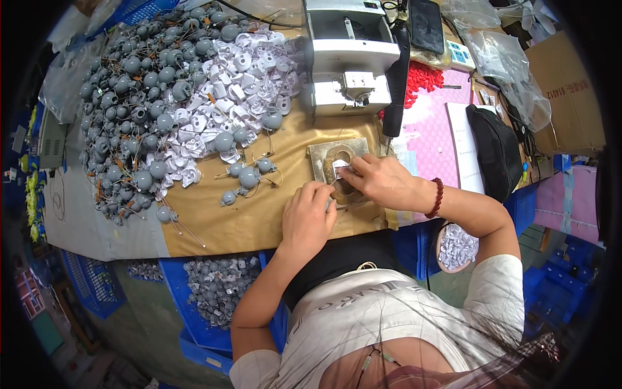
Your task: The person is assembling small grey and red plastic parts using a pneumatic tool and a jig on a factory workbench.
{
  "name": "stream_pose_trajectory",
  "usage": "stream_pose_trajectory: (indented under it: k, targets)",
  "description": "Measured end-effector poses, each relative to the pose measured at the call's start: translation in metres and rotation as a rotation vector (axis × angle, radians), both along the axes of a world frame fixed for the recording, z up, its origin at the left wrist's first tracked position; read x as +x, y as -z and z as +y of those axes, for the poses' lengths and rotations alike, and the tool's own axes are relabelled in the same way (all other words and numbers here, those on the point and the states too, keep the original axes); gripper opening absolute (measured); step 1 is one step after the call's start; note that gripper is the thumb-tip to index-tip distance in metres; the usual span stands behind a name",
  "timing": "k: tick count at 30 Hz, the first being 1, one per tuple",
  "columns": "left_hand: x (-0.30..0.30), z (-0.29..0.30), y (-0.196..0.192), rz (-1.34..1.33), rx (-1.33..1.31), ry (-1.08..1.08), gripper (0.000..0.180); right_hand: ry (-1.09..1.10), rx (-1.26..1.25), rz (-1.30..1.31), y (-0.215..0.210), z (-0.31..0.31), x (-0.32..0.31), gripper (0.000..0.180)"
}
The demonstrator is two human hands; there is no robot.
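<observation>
Both hands meet over a worn metal fixture plate (pixel 319 155) with a rounded recess, near the table's front edge. My right hand (pixel 383 183), with a dark red bead bracelet on its wrist, pinches a small white plastic part (pixel 339 166) above the recess. Curled fingers close my left hand (pixel 307 219) around a small grey piece, of which only a sliver shows at the fingertips. Left of that hand lie several loose grey ball-shaped parts (pixel 248 177) with thin wires.
A heap of grey wired balls (pixel 131 65) and white plastic parts (pixel 243 76) covers the left. Behind the fixture stand a machine (pixel 350 52) and an upright black electric screwdriver (pixel 396 84). Red pieces (pixel 422 81), a phone (pixel 426 26) and a black pouch (pixel 494 152) lie right.
</observation>
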State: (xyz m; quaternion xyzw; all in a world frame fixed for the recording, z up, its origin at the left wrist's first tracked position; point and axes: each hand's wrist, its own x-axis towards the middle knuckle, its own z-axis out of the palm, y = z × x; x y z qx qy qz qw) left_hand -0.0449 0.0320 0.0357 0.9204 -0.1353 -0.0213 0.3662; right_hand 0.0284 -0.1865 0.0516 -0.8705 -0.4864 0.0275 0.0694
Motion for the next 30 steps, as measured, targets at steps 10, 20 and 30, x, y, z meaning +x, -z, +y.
stream_pose_trajectory:
  k: [10, 20, 30]
  targets:
    - [0.003, -0.029, 0.030, -0.338, 0.359, 0.020, 0.056, 0.105, 0.225, 0.611, -0.003, -0.045, 0.018, 0.045]
    - [0.012, -0.024, 0.033, -0.339, 0.283, 0.084, 0.056, 0.503, 1.126, 0.835, 0.039, -0.032, 0.018, 0.032]
    - [0.017, -0.021, 0.032, -0.345, 0.254, 0.097, 0.043, 0.596, 0.907, 1.441, 0.015, -0.012, 0.034, 0.029]
